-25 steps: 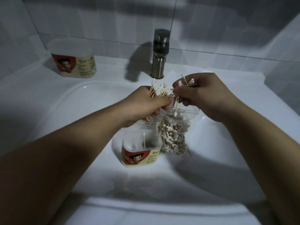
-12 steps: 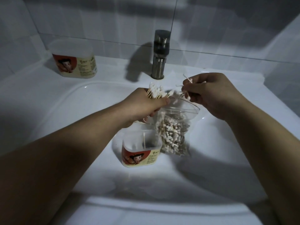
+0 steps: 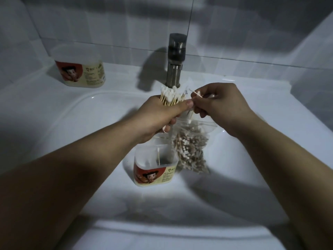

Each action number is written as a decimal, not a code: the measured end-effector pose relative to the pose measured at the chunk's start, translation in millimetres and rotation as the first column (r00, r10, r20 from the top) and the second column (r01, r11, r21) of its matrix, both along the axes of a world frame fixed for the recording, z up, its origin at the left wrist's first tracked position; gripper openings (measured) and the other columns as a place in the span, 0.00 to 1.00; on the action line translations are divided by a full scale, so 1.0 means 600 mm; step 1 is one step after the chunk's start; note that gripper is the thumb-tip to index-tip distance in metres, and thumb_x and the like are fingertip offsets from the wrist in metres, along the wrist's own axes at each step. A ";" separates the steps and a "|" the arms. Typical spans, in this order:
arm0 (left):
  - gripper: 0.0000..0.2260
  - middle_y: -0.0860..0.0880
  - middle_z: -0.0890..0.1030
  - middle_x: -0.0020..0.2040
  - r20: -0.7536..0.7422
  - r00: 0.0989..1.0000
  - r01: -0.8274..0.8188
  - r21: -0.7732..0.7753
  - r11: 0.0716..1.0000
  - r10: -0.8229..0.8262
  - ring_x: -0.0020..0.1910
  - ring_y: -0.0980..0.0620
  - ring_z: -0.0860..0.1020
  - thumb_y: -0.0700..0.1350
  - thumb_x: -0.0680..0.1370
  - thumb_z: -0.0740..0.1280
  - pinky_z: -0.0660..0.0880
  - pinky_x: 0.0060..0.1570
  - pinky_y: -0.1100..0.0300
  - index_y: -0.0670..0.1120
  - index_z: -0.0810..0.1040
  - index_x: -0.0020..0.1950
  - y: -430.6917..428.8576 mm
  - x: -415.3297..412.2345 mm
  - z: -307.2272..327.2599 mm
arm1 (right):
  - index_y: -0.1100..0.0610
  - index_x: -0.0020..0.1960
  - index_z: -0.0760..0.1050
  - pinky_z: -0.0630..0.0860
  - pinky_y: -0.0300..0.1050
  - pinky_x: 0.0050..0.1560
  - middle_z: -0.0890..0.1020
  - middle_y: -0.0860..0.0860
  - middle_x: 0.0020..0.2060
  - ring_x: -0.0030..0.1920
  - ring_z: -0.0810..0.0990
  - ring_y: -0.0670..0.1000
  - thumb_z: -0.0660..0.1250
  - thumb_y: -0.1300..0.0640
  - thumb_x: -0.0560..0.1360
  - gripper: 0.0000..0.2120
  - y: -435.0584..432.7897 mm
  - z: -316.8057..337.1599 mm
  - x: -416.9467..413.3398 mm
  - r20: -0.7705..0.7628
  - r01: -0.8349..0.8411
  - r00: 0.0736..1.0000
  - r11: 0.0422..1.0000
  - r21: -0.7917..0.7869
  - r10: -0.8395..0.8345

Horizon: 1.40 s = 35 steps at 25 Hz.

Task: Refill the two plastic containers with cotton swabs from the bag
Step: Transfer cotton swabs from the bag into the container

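Gripping an upright bundle of cotton swabs (image 3: 171,97) in curled fingers, the left hand (image 3: 160,118) was held above the basin of the sink (image 3: 72,123), just in front of the tap (image 3: 175,60). The right hand (image 3: 221,105), close against it, pinched a few loose swabs (image 3: 197,93) between thumb and fingertips. The clear bag (image 3: 191,147) of swabs hung beneath both hands; which hand held it could not be told. An open container (image 3: 155,166) holding one swab stood in the basin beside the bag. A second container (image 3: 81,71) stood at the sink's back left corner.
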<state>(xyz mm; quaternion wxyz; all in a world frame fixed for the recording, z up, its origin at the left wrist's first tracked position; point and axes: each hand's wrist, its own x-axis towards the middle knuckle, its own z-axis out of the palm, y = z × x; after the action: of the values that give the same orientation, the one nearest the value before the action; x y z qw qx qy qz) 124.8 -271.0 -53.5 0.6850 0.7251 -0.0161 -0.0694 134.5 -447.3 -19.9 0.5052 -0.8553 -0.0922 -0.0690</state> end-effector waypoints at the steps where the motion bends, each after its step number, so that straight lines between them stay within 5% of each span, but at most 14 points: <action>1: 0.14 0.49 0.77 0.39 -0.004 1.000 0.030 0.018 0.999 -0.030 0.29 0.57 0.70 0.50 0.76 0.75 0.64 0.25 0.64 0.42 0.82 0.56 0.000 -0.001 -0.001 | 0.54 0.43 0.83 0.77 0.42 0.34 0.83 0.50 0.28 0.28 0.80 0.47 0.73 0.60 0.75 0.03 0.002 -0.001 -0.001 0.022 0.005 1.000 1.000 -0.001 -0.005; 7: 0.02 0.50 0.81 0.36 -0.021 0.999 0.032 0.063 0.998 -0.030 0.27 0.57 0.71 0.41 0.78 0.72 0.63 0.24 0.64 0.44 0.81 0.50 -0.001 -0.005 0.004 | 0.57 0.44 0.84 0.82 0.45 0.39 0.84 0.53 0.31 0.30 0.83 0.49 0.74 0.62 0.74 0.02 0.005 -0.004 0.003 0.014 0.008 1.000 0.997 0.072 -0.009; 12: 0.10 0.50 0.75 0.33 -0.007 0.997 -0.078 0.112 0.991 0.080 0.27 0.57 0.72 0.49 0.77 0.75 0.67 0.25 0.62 0.43 0.81 0.51 0.004 0.002 0.001 | 0.63 0.43 0.82 0.80 0.41 0.39 0.82 0.56 0.32 0.32 0.82 0.51 0.73 0.67 0.74 0.02 -0.001 0.000 0.010 -0.071 0.066 0.996 0.950 0.304 -0.047; 20: 0.10 0.52 0.74 0.35 -0.152 0.986 -0.093 -0.132 0.987 0.072 0.29 0.58 0.70 0.51 0.76 0.76 0.63 0.24 0.65 0.47 0.82 0.51 -0.006 -0.002 -0.001 | 0.67 0.46 0.78 0.81 0.41 0.45 0.80 0.58 0.37 0.36 0.81 0.53 0.68 0.73 0.76 0.04 0.010 -0.001 0.005 -0.146 -0.035 0.973 0.739 0.673 0.179; 23: 0.18 0.53 0.73 0.35 -0.199 0.979 -0.087 -0.237 0.967 0.039 0.27 0.59 0.70 0.51 0.77 0.74 0.62 0.22 0.67 0.42 0.82 0.62 -0.007 -0.002 0.002 | 0.67 0.47 0.78 0.81 0.41 0.47 0.82 0.58 0.37 0.39 0.83 0.54 0.67 0.74 0.76 0.04 0.014 -0.005 0.002 -0.174 -0.068 0.954 0.741 0.668 0.244; 27: 0.06 0.53 0.73 0.34 -0.237 0.971 -0.107 -0.387 0.916 0.013 0.28 0.60 0.69 0.48 0.79 0.72 0.61 0.22 0.68 0.48 0.80 0.52 -0.008 -0.001 0.008 | 0.68 0.48 0.78 0.82 0.41 0.46 0.82 0.58 0.36 0.38 0.83 0.54 0.67 0.74 0.76 0.04 0.014 -0.004 -0.002 -0.187 -0.079 0.950 0.772 0.630 0.251; 35: 0.04 0.53 0.74 0.33 -0.206 0.974 -0.178 -0.433 0.883 0.095 0.27 0.59 0.70 0.46 0.80 0.71 0.64 0.22 0.67 0.49 0.78 0.47 -0.003 -0.003 0.018 | 0.69 0.50 0.82 0.80 0.40 0.41 0.82 0.60 0.35 0.35 0.82 0.53 0.72 0.70 0.74 0.05 0.010 -0.001 -0.002 -0.156 -0.075 0.976 0.904 0.420 0.154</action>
<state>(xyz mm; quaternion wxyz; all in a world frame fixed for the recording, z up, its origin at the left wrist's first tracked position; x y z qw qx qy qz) 122.9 -272.6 -42.7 0.8355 0.5375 0.0813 -0.0800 133.5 -441.3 -20.6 0.6834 -0.7255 -0.0784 0.0232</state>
